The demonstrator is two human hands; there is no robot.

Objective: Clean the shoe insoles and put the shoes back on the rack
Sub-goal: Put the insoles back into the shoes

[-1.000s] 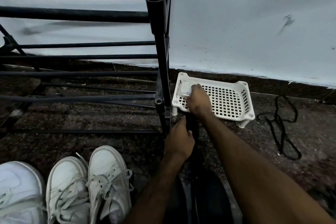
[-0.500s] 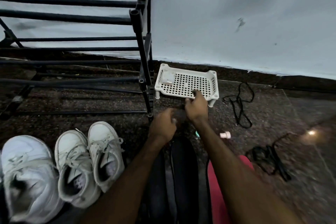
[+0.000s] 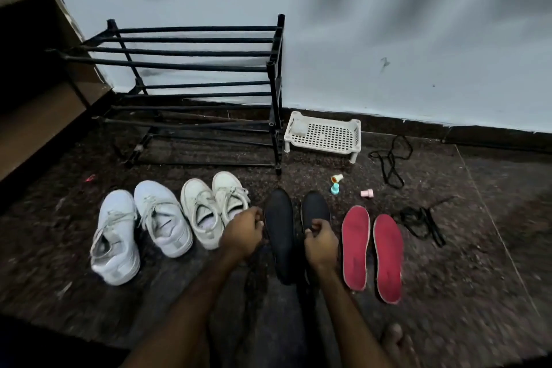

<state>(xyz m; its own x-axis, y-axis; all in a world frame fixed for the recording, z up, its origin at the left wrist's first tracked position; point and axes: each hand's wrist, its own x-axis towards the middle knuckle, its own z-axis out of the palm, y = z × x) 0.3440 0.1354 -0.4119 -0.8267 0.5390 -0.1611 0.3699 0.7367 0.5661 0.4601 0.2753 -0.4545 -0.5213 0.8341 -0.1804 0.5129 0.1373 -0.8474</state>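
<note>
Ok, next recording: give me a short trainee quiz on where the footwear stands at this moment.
1. True or false: the black shoe rack holds one pair of shoes.
2. Where do the red insoles lie? A: inside the shoes. B: on the floor, just right of the black shoes. C: in the basket by the wall.
3. Fill in: ___ pairs of white sneakers stand on the floor left of the black shoes.

Key: 1 false, no shoe is on the rack; 2 B; 3 two.
</note>
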